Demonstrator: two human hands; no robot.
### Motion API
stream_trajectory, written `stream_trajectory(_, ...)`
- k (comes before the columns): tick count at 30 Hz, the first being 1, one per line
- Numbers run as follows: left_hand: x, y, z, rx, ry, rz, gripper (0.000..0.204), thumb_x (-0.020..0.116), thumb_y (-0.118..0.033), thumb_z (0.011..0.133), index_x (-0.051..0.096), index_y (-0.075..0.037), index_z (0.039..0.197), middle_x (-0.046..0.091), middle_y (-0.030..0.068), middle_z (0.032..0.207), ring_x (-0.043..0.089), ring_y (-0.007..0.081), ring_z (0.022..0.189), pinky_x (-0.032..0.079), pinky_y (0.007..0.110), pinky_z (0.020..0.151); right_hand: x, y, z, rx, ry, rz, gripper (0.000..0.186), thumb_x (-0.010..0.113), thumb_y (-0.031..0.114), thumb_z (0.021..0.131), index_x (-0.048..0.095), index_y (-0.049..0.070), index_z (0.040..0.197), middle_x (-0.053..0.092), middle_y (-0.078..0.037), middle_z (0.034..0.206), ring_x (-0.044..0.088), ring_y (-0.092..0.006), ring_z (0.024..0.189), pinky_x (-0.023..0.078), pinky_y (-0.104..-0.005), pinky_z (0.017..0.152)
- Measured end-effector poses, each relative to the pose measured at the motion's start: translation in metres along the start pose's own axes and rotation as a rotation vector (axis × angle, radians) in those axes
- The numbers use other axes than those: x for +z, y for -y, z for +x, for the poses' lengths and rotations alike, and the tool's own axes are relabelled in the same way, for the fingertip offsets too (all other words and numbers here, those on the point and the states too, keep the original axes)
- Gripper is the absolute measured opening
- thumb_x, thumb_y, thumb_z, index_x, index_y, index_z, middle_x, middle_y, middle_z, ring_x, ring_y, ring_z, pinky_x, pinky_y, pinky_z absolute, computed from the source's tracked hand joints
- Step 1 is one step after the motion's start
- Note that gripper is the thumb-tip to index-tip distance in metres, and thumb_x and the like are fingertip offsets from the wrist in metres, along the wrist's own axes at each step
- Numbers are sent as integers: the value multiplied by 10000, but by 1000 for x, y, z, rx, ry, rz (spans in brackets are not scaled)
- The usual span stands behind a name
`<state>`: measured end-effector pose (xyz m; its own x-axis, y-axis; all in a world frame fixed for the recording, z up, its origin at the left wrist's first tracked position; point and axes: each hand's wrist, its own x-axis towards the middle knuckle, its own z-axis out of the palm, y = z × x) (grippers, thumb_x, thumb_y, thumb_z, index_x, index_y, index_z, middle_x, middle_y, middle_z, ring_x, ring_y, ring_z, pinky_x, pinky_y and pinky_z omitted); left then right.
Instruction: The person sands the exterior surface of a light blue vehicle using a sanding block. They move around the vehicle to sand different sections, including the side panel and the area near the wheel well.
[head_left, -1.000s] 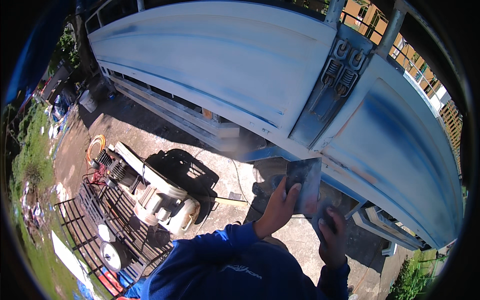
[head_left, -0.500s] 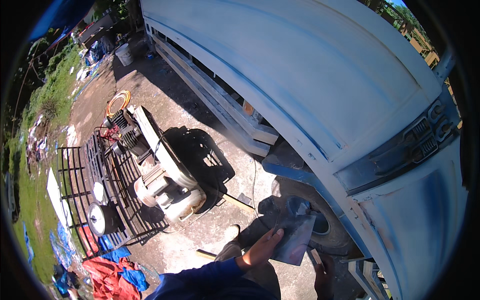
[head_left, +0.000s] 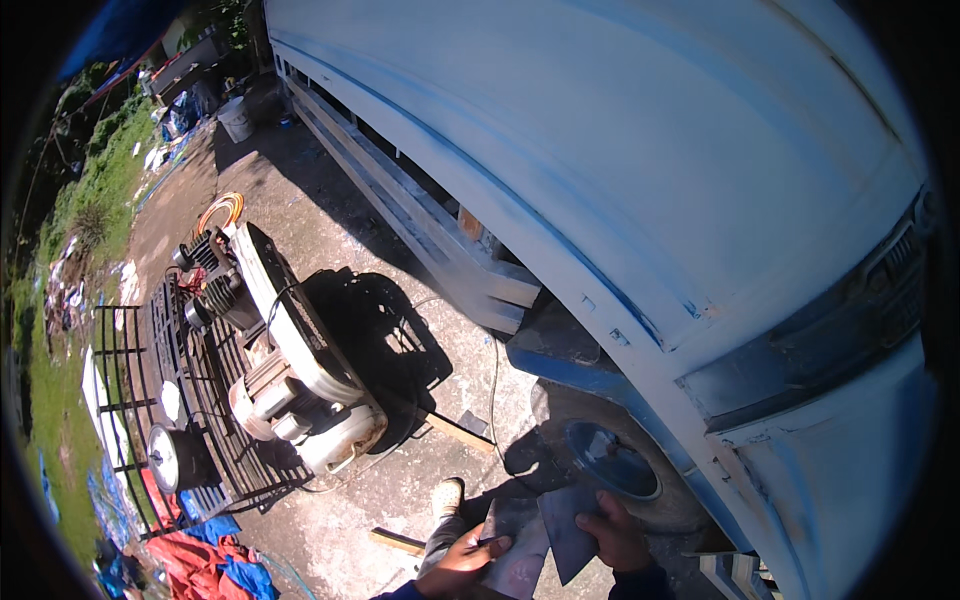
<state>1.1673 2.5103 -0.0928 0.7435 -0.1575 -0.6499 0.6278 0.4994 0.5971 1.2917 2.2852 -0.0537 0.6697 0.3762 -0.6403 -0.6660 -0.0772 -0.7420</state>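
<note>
Low in the view, my left hand (head_left: pixel 465 560) is closed on a flat grey plate (head_left: pixel 522 550) with a pinkish smear on its face, thumb on top. My right hand (head_left: pixel 615 535) grips a dark, flat rectangular piece (head_left: pixel 567 530), which overlaps the plate's right edge; whether the two touch I cannot tell. Beyond my hands is the large white and blue vehicle body (head_left: pixel 620 170), with patchy paint. Its wheel (head_left: pixel 615 460) lies just past my right hand.
An air compressor (head_left: pixel 310 380) stands on the left beside a black metal rack (head_left: pixel 180 350). Red and blue tarps (head_left: pixel 200 565) lie at the lower left. A wood strip (head_left: pixel 460 432) and a thin cable (head_left: pixel 495 380) are on the concrete. Pale beams (head_left: pixel 400 210) run under the vehicle.
My right hand has risen from the lower edge, bringing the dark piece beside the plate. My left hand and the plate have shifted left and down. The view has turned slightly.
</note>
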Motion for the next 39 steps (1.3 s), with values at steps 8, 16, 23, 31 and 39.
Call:
stream_trajectory(8, 2, -4, 17, 312, 3, 136, 327, 598, -13, 926, 553, 34, 1247, 673, 114, 1140, 649, 190, 1016, 512, 325, 914, -52, -12, -29, 96, 170, -265, 483, 696, 196, 928, 483, 13, 1321, 583, -46, 1163, 552, -89, 1034, 468, -281, 892)
stream_trajectory(16, 46, -16, -1, 438, -54, -321, 315, 520, -149, 1017, 528, 7, 1291, 630, 126, 1190, 629, 208, 1066, 511, 353, 923, -40, 26, -60, -410, 14, -139, 278, 613, 16, 940, 479, 26, 1183, 567, -136, 1300, 543, -191, 1211, 433, -339, 1002)
stream_trajectory(23, 134, -61, -44, 499, -256, -477, 351, 492, -182, 1022, 477, -17, 1331, 613, 126, 1179, 631, 225, 1025, 532, 358, 878, 22, 50, -127, -1129, 138, -899, 687, 695, -30, 810, 456, 129, 1434, 472, -202, 1358, 516, -378, 1235, 426, -449, 1022)
stream_trajectory(31, 139, -71, -99, 501, -141, -195, 339, 508, -162, 1006, 490, -22, 1313, 616, 117, 1186, 633, 222, 1037, 537, 367, 883, -45, 34, -153, -1045, -143, -1315, 683, 690, -11, 731, 573, 184, 1375, 504, -135, 1343, 490, -330, 1267, 423, -467, 1055)
stream_trajectory(39, 190, -65, -100, 733, -263, 372, 313, 518, -171, 1031, 536, 52, 1249, 635, 100, 1091, 569, 143, 945, 470, 297, 834, -19, 50, -185, -1239, -78, -1393, 456, 600, 211, 823, 636, 236, 1277, 558, -15, 1317, 502, -248, 1263, 363, -524, 1102)
